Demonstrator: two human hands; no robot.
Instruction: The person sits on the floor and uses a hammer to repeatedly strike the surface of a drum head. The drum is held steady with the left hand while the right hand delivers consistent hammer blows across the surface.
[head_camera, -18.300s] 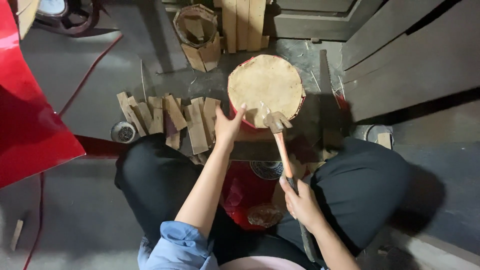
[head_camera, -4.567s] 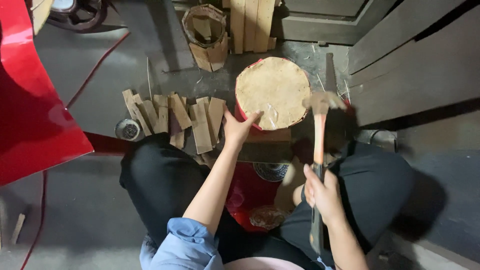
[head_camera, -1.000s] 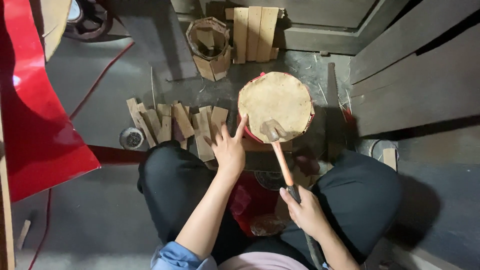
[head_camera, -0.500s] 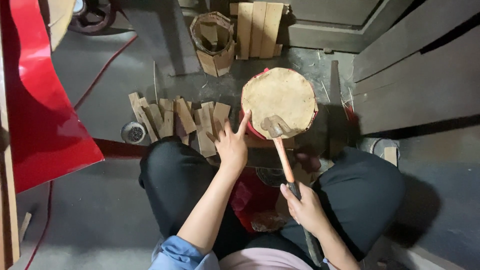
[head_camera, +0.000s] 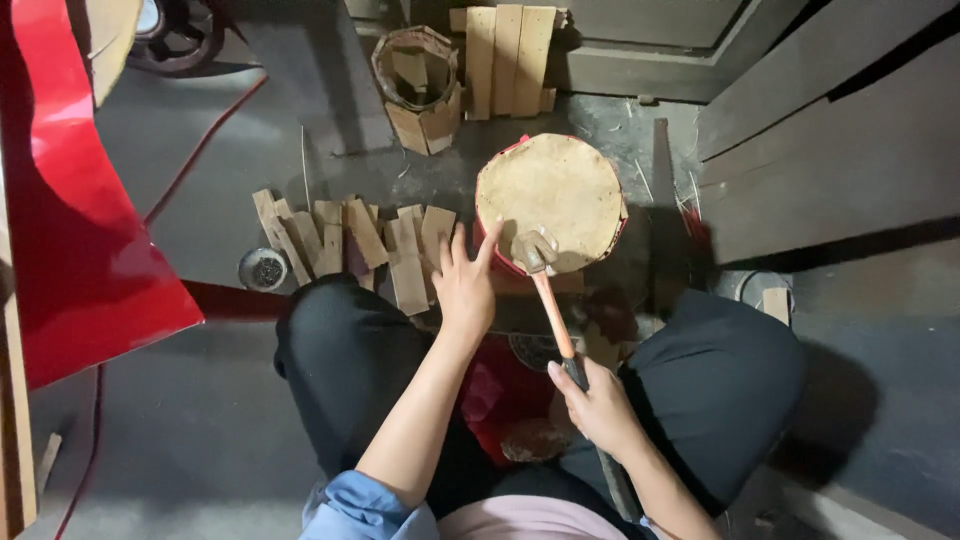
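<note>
A round drum with a pale skin top and a red rim stands on the floor in front of my knees. My right hand grips the orange handle of a hammer, whose metal head rests on the drum's near edge. My left hand is spread with fingers apart, its fingertips touching the drum's left rim.
Several short wooden slats lie on the floor to the left, beside a small round tin. A wooden-stave barrel shell and upright planks stand behind. A red sheet fills the left side. Grey boards lean at the right.
Since 4.6 s ago the hammer swung from the drum's right side onto its near edge. In the last second my left hand's fingers spread against the rim; little else moved.
</note>
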